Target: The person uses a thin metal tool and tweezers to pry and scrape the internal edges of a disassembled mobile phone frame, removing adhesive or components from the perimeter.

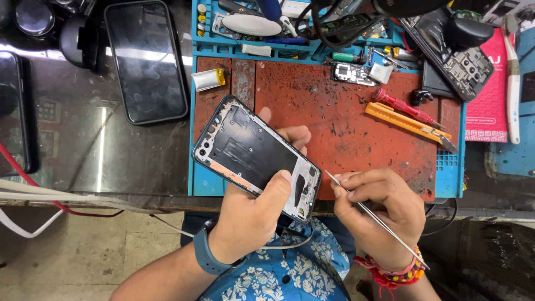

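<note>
My left hand (pixel 253 209) grips an opened phone frame (pixel 253 153), its bare inner side up, held tilted above the near edge of a worn red and blue work mat (pixel 334 111). The thumb lies across the frame's lower part and the fingers wrap behind it. My right hand (pixel 379 209) pinches thin metal tweezers (pixel 379 220), whose tip points at the frame's lower right corner, just short of touching. A blue watch band sits on my left wrist and red threads on my right wrist.
On the mat lie a small silver battery pack (pixel 209 79), a circuit board (pixel 351 72), a red screwdriver (pixel 404 108) and an orange utility knife (pixel 409 124). A dark phone (pixel 146 58) lies left on the glass top. Another opened phone (pixel 446 47) lies at the top right.
</note>
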